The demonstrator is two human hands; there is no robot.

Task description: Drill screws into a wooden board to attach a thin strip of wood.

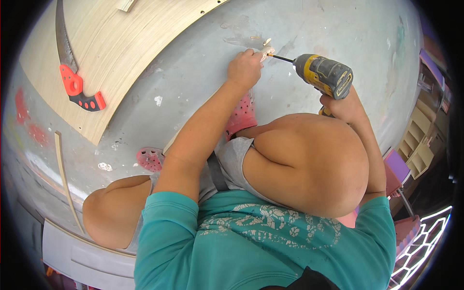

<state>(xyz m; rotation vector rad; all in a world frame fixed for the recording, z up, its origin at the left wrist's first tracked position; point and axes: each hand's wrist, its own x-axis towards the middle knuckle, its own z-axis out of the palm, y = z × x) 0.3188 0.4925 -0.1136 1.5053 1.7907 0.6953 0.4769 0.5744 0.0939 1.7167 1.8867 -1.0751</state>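
Note:
My right hand (344, 107) is wrapped round the grip of a yellow and black cordless drill (323, 75). From the drill, a long thin bit (281, 58) points left, its tip at a pale piece of wood (266, 53). My left hand (245, 70) grips that piece just beside the bit, its fingers closed and partly hiding it. A pale wooden strip (172, 140) shows beneath my left forearm; whether it joins the held piece I cannot tell. Small wood scraps (267, 42) lie on the grey floor just beyond my left hand.
At the left, a folding saw (71, 82) with a red and black handle lies on a large wooden board (121, 53). A thin wood strip (65, 174) rests on the floor (193, 63). Pink clogs (240, 116) are on my feet. Shelving (416, 130) stands at far right.

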